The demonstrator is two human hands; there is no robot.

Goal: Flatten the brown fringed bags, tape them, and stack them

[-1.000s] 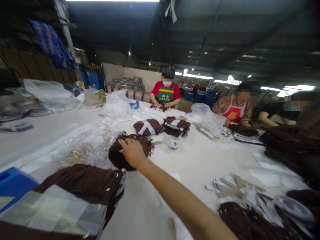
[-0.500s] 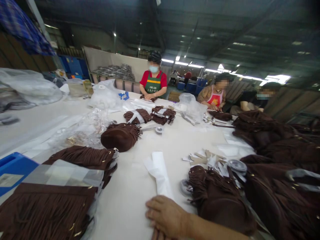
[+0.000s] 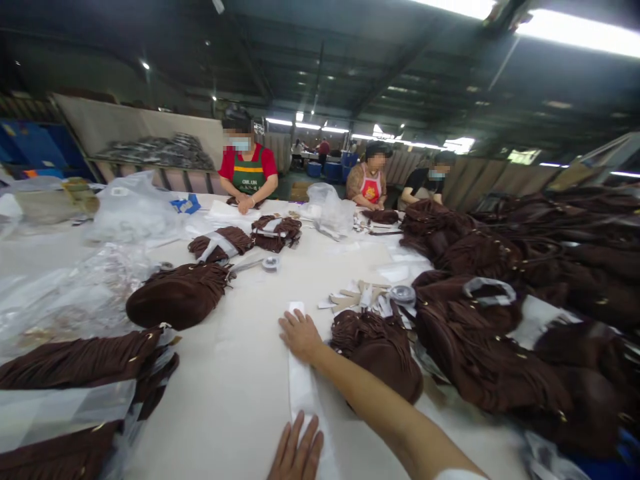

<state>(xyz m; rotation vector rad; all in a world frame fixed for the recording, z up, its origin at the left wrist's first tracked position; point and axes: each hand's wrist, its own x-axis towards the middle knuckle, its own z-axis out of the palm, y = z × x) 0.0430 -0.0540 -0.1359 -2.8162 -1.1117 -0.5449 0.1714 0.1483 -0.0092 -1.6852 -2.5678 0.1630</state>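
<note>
Right hand (image 3: 303,339) has advanced along the white paper strip (image 3: 301,392) since the earlier frame, and the left hand (image 3: 299,450) has entered at the bottom edge. Both are palm down, fingers slightly spread: right near the strip's far end, left over its nearer part. Open counter (image 3: 235,360) extends leftward to a fringed bag (image 3: 173,297); rightward, a second brown bag (image 3: 393,365) crowds the forearm (image 3: 370,397)
</note>
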